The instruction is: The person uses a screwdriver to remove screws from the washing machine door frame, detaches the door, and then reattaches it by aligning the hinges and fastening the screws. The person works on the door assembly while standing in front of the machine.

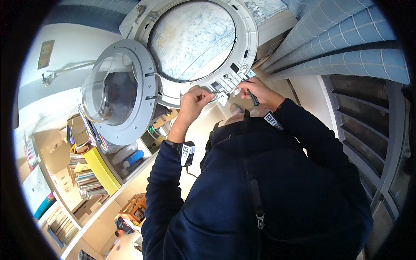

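Note:
A light grey washing machine front panel (249, 43) with a large round opening lies over a pale blue patterned surface. Hinged at its left is the round door (141, 123), swung open with its clear glass bowl (104, 93) bulging outward. My left hand (193, 104) is closed at the panel's near edge, thumb and fingers pinching beside a white bracket (222, 97). Just right of that bracket, my right hand (263, 93) is curled around a slim black-handled tool (254, 99). The tool's tip is hidden from sight.
Blue checked curtains (342, 39) hang at the right, above a slatted window (362, 117). Shelves at left hold books, a yellow folder (102, 171) and a blue bottle (133, 159). A wall tap (47, 79) is at far left. My slippered foot (236, 108) shows below the panel.

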The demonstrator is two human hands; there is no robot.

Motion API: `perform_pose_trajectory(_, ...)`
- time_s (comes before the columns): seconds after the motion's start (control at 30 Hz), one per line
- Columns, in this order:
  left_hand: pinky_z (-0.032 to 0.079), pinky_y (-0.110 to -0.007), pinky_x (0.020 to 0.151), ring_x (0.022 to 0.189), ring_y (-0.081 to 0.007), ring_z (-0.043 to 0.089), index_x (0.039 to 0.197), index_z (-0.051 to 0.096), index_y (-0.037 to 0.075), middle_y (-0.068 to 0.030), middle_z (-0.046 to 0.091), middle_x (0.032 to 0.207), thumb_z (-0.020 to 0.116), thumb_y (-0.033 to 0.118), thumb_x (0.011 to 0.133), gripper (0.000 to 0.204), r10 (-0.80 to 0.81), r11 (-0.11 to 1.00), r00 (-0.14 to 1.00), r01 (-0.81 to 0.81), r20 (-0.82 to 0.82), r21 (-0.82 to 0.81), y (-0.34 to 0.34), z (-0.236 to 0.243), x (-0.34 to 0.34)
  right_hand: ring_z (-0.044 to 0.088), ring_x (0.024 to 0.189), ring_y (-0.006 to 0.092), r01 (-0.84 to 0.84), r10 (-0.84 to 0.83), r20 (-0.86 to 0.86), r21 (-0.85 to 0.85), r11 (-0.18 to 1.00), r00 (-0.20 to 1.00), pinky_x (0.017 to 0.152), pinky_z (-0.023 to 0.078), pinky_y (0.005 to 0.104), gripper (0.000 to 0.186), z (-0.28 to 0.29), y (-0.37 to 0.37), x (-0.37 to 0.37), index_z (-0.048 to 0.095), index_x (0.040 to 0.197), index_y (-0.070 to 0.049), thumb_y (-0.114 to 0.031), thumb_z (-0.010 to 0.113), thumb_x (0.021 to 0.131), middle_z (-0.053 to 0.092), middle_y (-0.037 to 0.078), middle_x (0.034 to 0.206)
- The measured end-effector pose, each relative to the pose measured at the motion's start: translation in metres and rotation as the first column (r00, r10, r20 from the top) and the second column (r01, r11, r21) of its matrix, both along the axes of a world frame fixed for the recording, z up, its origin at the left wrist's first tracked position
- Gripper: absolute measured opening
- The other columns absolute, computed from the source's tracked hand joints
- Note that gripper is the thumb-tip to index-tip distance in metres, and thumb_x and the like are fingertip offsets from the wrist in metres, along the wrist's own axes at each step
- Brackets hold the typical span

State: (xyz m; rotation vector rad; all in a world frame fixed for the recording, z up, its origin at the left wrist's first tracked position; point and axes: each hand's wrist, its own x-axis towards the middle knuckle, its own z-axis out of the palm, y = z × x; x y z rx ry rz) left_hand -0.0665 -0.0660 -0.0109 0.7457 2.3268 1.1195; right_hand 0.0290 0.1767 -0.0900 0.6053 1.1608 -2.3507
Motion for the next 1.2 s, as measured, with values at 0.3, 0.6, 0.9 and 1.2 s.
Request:
perform_pose_trajectory(0.3, 0.043, -0.034, 0.053, 0.056, -0.0226, 0.055, 0.076, 0.071, 0.003, -0.0083, 0.057, 0.066, 0.077, 0.023, 0.079, 0.021, 0.064, 0.995, 0.993, -0.071, -0.097, -0.074, 0.01, -0.005, 0.01, 0.06, 0.059, 0.0108, 0.049, -0.049, -0.006, -0.02, 0.999, 0.999, 0.049, 0.038, 0.021, 0.014, 0.003, -0.003, 0.003, 0.064, 0.096, -0.001, -0.014, 0.061, 0.091, 0.064, 0.005, 0.073)
perform_pose_trajectory(0.6, 0.043, -0.037, 0.056, 0.059, -0.0268, 0.056, 0.072, 0.069, 0.004, -0.0092, 0.057, 0.065, 0.076, 0.025, 0.079, 0.024, 0.096, 0.986, 0.983, -0.115, -0.156, -0.118, 0.012, -0.009, 0.013, 0.055, 0.056, 0.008, -0.053, 0.061, -0.132, 0.062, 0.997, 0.989, 0.048, 0.039, 0.0198, 0.012, -0.005, 0.005, 0.002, 0.063, 0.094, -0.002, -0.013, 0.06, 0.092, 0.062, 0.005, 0.069)
perform_pose_trajectory(0.9, 0.045, -0.037, 0.058, 0.062, -0.0265, 0.058, 0.076, 0.07, 0.008, -0.0072, 0.058, 0.067, 0.071, 0.034, 0.084, 0.027, 0.048, 0.972, 0.997, -0.062, -0.067, -0.228, 0.012, -0.002, 0.006, 0.056, 0.057, 0.0086, -0.043, 0.03, -0.196, -0.062, 0.997, 0.98, 0.048, 0.04, 0.0201, 0.008, -0.014, 0.008, -0.004, 0.062, 0.093, -0.004, -0.01, 0.059, 0.092, 0.064, 0.006, 0.07)
perform_pose_trajectory(1.2, 0.045, -0.037, 0.059, 0.064, -0.0271, 0.059, 0.077, 0.07, 0.007, -0.0079, 0.059, 0.07, 0.07, 0.035, 0.085, 0.028, 0.066, 0.969, 0.998, -0.067, -0.012, -0.238, 0.008, -0.006, 0.006, 0.056, 0.056, 0.0089, -0.05, 0.049, -0.179, -0.004, 0.999, 0.983, 0.048, 0.04, 0.0204, 0.01, -0.015, 0.005, -0.004, 0.063, 0.093, -0.002, -0.011, 0.058, 0.091, 0.064, 0.007, 0.071)
